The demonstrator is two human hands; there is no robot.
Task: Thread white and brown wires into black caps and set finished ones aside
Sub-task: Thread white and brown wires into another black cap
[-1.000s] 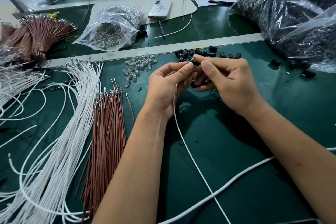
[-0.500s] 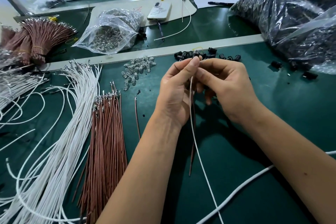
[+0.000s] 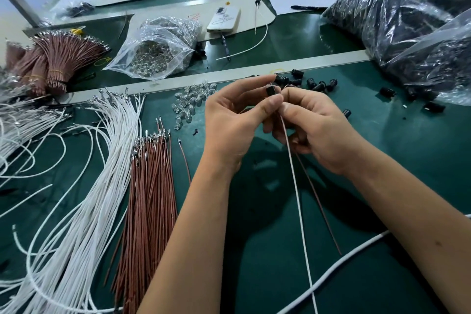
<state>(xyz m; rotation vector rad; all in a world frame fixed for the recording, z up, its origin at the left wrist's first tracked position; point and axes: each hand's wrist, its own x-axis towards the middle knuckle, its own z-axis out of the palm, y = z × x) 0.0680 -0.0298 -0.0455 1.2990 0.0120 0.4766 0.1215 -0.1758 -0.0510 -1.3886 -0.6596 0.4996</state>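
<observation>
My left hand (image 3: 234,122) and my right hand (image 3: 316,127) meet above the green table (image 3: 407,160). Between their fingertips sits a small black cap (image 3: 270,90), with the left thumb and the right forefinger pinching just below it. A white wire (image 3: 298,201) and a brown wire (image 3: 318,204) hang down from that spot toward me. My right hand's lower fingers curl round both wires. Loose black caps (image 3: 313,83) lie just beyond the hands. White wires (image 3: 84,199) and brown wires (image 3: 150,186) lie in bundles at the left.
Small clear bulbs (image 3: 191,102) are scattered left of the hands. A clear bag of them (image 3: 155,51), a phone (image 3: 224,19) and tied brown bundles (image 3: 58,58) lie further back. Big bags of black parts (image 3: 407,23) fill the right. A thick white cable (image 3: 344,260) crosses the near table.
The hands have risen slightly and turned the piece; the black cap now shows above the fingertips. The brown wire has swung from under the left hand to the right of the white wire.
</observation>
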